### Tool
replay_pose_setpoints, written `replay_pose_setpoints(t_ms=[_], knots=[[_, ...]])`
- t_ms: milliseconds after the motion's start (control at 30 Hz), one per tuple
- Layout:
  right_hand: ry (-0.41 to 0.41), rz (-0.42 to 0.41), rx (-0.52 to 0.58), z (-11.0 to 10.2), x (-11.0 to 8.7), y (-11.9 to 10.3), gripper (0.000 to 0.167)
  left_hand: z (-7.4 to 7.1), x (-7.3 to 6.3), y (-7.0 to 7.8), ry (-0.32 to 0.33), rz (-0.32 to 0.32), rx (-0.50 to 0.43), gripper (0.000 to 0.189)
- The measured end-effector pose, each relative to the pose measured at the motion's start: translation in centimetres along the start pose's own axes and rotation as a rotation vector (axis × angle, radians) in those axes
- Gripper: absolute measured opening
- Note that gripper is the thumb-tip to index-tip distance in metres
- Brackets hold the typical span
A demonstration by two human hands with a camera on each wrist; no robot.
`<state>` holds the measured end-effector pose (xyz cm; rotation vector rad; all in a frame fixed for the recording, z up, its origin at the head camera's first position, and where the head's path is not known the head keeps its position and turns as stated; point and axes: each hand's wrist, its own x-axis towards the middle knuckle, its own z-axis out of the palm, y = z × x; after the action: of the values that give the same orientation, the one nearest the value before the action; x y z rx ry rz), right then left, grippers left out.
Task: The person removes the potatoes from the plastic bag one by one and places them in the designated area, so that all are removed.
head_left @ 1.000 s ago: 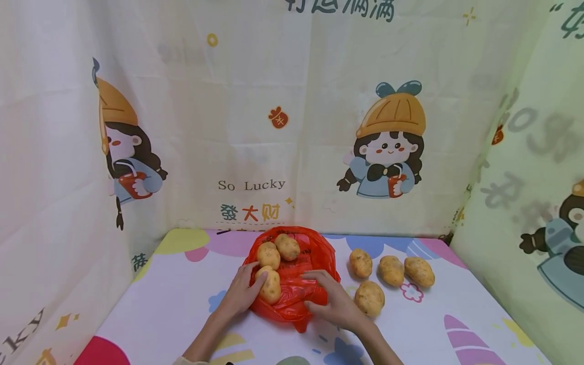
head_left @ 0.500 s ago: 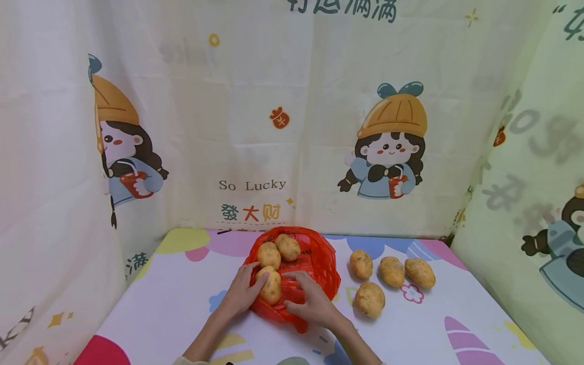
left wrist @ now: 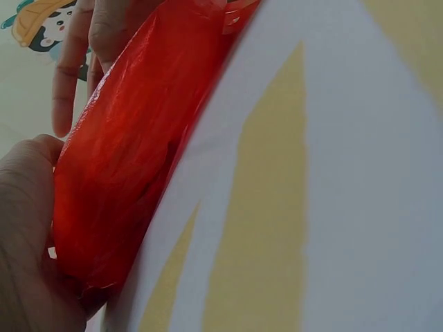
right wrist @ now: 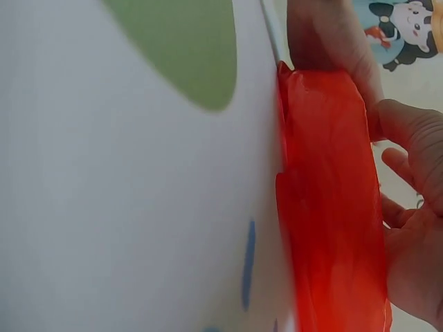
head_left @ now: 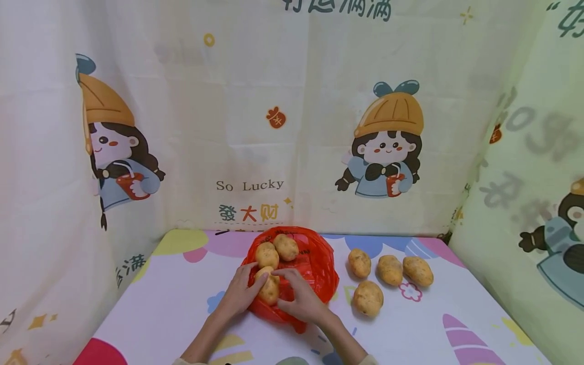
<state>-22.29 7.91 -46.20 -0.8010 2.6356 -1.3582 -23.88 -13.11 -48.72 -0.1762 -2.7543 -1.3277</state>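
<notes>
A red plastic bag (head_left: 319, 263) lies with its mouth spread wide on the table. Inside are three potatoes: a rear one (head_left: 286, 247), a middle one (head_left: 266, 255) and a front one (head_left: 270, 293). My left hand (head_left: 238, 290) holds the front potato at the bag's left side, thumb across its top. From the right my right hand (head_left: 301, 296) reaches over the bag, fingers loosely bent, fingertips right at that potato. Red plastic (left wrist: 131, 138) hides part of my left hand in the left wrist view. In the right wrist view, the bag's side (right wrist: 332, 207) stands before both hands.
Several potatoes lie right of the bag: one in front (head_left: 368, 299), one behind it (head_left: 359, 263) and a pair (head_left: 390, 270) farther right. The table (head_left: 401, 329) has a printed cover. A cartoon-printed curtain (head_left: 219, 132) encloses the back and sides.
My right hand has moved left from the bag's right part to the front potato. My left hand keeps its place on it, and the potatoes lie as before.
</notes>
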Motion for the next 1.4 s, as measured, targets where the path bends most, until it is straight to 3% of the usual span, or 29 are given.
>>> replay_pose_setpoints(t_ms=[433,933,1400], knots=[[-0.024,0.05,-0.025,0.7,0.4,-0.4,0.069,0.1,0.0,0.1,-0.008,-0.022,0.012,0.08],[0.017,0.068,-0.074,1.5,0.9,0.1,0.074,0.3,0.0,-0.1,0.023,0.035,0.005,0.074],[0.028,0.05,-0.006,1.5,0.7,0.6,0.072,0.1,0.1,-0.3,-0.001,0.044,0.013,0.075]])
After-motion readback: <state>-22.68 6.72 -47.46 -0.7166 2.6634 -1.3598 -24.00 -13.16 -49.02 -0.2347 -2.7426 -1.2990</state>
